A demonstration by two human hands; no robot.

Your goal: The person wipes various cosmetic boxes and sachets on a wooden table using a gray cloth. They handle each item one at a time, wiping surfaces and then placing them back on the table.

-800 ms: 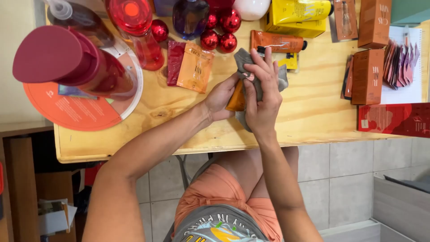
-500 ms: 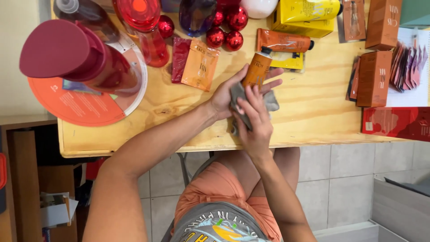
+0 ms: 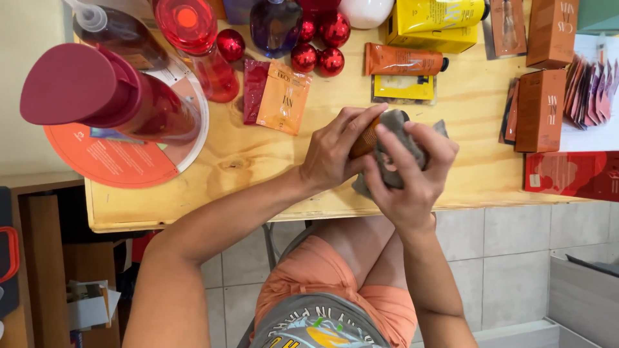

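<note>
Orange tube (image 3: 365,136) now lower, wrapped in grey cloth (image 3: 400,149).

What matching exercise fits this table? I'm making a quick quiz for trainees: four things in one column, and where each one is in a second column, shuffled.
Things
1. grey cloth
2. orange tube
3. red baubles
4. yellow box

Places
A. at the table's far edge, right of the baubles
B. in the left hand, partly hidden
C. pressed by the right hand around the tube
D. beside the purple bottle

Pairs: 1-C, 2-B, 3-D, 4-A
</note>
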